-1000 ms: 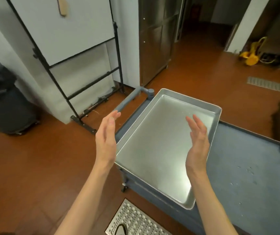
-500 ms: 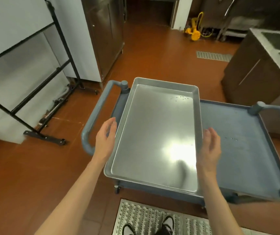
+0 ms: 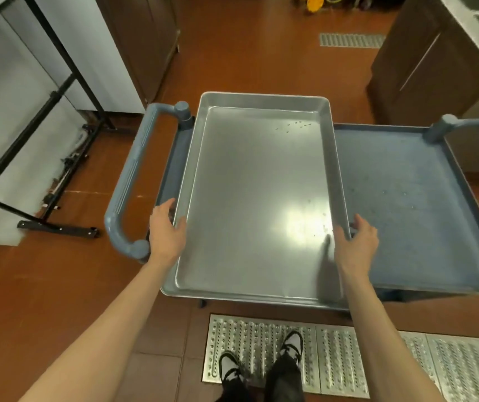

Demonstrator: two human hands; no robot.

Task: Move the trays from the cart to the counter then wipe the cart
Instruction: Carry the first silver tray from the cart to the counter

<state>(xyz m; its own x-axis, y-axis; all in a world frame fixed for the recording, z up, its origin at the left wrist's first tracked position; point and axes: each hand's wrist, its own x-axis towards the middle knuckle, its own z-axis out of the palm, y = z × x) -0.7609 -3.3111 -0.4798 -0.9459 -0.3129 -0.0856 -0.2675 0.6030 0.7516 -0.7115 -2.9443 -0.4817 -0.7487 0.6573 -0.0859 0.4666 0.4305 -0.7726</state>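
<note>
A large silver metal tray [image 3: 257, 195] lies on the left half of the blue-grey cart [image 3: 406, 198], its near end overhanging the cart's front edge. My left hand [image 3: 166, 235] is at the tray's left rim with the thumb over the edge. My right hand [image 3: 355, 242] is at the right rim, thumb laid inside the tray. Both hands grip the tray's long sides near its front.
The cart has a looped handle at its left end [image 3: 129, 181] and another at its right end [image 3: 470, 132]. A black metal rack [image 3: 58, 117] stands to the left. A steel counter with a sink [image 3: 470, 30] is at the upper right. Perforated floor grates [image 3: 348, 361] lie under my feet.
Both hands came down from above the tray and closed onto its left and right rims. The view swung to face the cart squarely.
</note>
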